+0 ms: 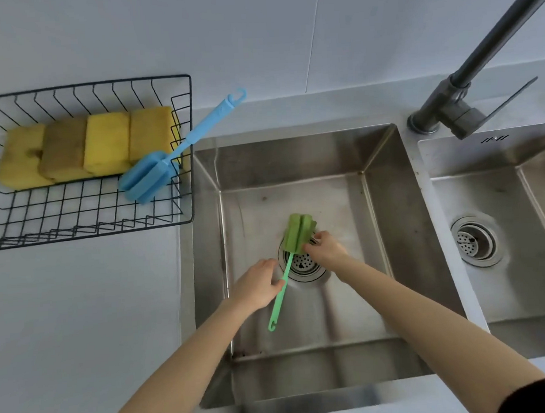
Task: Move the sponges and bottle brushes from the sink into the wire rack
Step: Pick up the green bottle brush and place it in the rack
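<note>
A green bottle brush (pixel 298 233) lies in the steel sink (pixel 294 160), its sponge head over the drain. My right hand (pixel 326 249) pinches the base of the sponge head. My left hand (pixel 257 287) closes on the green handle about halfway along. On the counter to the left, the black wire rack (pixel 187 192) holds several yellow sponges (pixel 107 143) in a row. A blue bottle brush (pixel 154 175) rests in the rack with its handle sticking out over the right rim.
A dark grey faucet (pixel 450 106) rises at the back right between the two basins. A second basin (pixel 503 192) with its own drain lies to the right. White countertop (pixel 79 298) spreads in front of the rack.
</note>
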`<state>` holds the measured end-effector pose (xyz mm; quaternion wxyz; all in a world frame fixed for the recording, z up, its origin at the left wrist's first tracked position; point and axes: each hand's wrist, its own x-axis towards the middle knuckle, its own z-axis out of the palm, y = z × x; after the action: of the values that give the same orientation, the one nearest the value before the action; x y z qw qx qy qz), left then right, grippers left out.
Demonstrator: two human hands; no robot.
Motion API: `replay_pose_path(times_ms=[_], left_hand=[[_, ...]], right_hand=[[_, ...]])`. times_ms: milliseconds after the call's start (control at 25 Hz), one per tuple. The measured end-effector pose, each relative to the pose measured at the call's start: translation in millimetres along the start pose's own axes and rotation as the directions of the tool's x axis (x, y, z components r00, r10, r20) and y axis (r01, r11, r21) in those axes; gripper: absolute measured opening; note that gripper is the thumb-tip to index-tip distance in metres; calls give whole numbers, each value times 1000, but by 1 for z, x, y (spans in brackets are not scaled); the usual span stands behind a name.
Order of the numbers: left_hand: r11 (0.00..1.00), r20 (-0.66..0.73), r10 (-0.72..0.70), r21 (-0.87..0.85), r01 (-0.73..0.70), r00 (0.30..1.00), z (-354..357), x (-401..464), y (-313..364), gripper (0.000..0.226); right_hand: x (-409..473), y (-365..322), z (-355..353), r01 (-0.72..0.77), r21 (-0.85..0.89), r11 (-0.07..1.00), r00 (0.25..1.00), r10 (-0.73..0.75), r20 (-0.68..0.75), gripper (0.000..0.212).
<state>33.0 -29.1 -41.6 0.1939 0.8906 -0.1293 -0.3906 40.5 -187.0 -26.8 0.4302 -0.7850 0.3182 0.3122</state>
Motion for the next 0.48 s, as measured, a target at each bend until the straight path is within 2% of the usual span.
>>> replay_pose_path(times_ms=[160, 480], left_hand=[[998, 17, -58, -33, 58, 998, 19, 9, -7, 28], [990, -1, -116, -79, 115, 993, 35, 24, -6, 29]], right_hand=[[22, 3, 15, -52, 15, 999, 999, 52, 17, 58], [46, 1, 30, -137, 124, 983, 989, 143, -37, 57]])
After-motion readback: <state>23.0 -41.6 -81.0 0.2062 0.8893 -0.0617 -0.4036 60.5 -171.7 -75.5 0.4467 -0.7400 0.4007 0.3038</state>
